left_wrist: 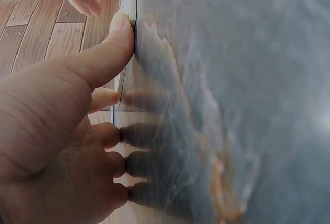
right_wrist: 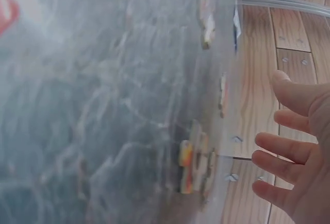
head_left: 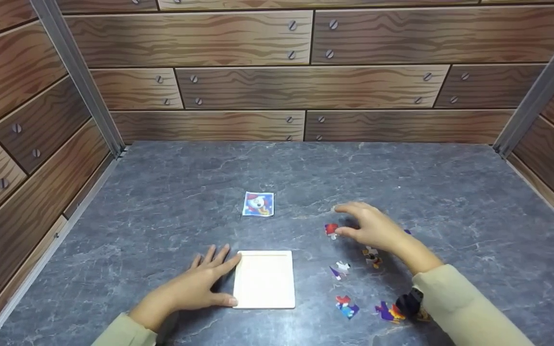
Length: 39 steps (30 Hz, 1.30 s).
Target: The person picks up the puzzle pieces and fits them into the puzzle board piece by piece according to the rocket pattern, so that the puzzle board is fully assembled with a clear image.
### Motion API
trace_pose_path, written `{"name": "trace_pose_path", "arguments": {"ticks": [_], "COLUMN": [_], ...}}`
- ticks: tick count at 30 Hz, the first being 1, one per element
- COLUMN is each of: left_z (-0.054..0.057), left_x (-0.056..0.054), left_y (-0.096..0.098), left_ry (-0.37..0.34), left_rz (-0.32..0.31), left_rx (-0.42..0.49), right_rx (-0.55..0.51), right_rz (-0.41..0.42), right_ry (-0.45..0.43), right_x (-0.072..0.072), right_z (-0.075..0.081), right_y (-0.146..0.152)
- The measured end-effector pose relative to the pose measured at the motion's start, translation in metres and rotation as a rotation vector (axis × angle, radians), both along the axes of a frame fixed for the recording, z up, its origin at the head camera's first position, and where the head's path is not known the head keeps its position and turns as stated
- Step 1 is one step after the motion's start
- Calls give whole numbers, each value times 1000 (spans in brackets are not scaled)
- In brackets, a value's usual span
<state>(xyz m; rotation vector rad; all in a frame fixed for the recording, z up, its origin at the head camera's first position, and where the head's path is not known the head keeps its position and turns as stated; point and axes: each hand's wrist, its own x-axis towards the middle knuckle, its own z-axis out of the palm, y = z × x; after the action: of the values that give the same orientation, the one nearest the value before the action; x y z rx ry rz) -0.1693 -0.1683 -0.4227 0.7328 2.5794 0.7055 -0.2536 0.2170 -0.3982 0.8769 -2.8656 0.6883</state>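
A shallow pale wooden puzzle tray lies on the dark marbled table. My left hand rests at its left side, fingers spread, with the thumb and index finger touching the edge. In the left wrist view, the thumb presses against the tray's side. Over the table to the right, my right hand hovers with thumb and fingers apart, holding nothing. Just by its thumb is a red and white jigsaw piece. The right wrist view shows the same hand raised off the surface, fingers loosely extended.
Several other jigsaw pieces lie right of the tray, among them a white and purple one, a red and blue one and a purple and orange one. A small picture card lies farther back. Wood-patterned walls enclose the table.
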Motion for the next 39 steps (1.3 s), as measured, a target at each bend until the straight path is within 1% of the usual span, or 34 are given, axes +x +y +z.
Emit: {"name": "trace_pose_path", "arguments": {"ticks": [6,13,19,25,34,39], "left_z": [0,0,0,0,0,1], "left_x": [-1,-2,-2,-1,-2,-2], "left_y": [1,2,2,1,0,-1], "left_ry": [-19,-24,-16,-21,-32,-33], "left_rz": [4,5,12,16,20,20], "left_rx": [-3,4,5,38,46,37], "right_rx": [20,73,65,52,44,28], "right_rz": [13,3,-11,-26,29,33], "right_ry": [-58,-106,-120,-107,-110,-106], "right_x": [-11,-14,-15,-19,-25,-25], "right_z": [-13,-16,-18,-20,-18,-15], "right_y": [1,0,-3,-6,-3,-3]}}
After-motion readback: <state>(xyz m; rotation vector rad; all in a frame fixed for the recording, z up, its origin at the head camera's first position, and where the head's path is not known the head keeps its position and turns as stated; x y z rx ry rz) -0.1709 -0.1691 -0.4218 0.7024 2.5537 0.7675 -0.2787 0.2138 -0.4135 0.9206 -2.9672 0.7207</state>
